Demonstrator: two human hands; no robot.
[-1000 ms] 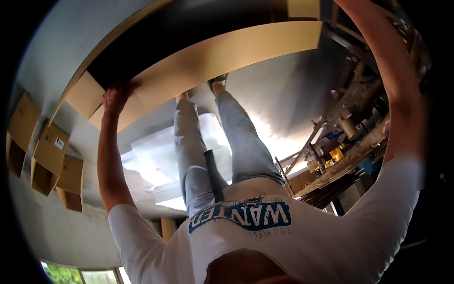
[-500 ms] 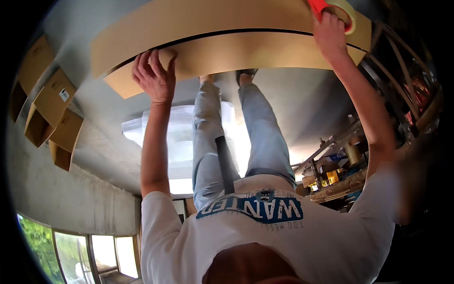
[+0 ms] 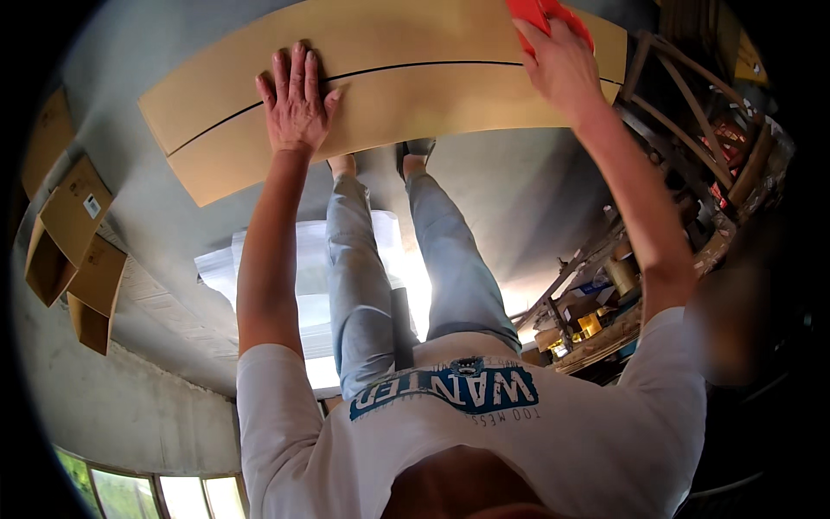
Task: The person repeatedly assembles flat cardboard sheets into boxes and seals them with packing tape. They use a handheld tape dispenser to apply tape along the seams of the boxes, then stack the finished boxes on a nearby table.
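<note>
In the head view, the left hand (image 3: 296, 99) lay flat, fingers spread, on the closed cardboard box (image 3: 389, 86), whose long axis and flap seam ran left to right under both palms; the right hand (image 3: 562, 65) clamped a red tape dispenser (image 3: 545, 16) at its right end.

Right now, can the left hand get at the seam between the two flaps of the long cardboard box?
Probably yes. The left hand already lies flat on the cardboard box, its fingers across the dark seam, with nothing between them. The right hand grips a red tool farther along.
</note>
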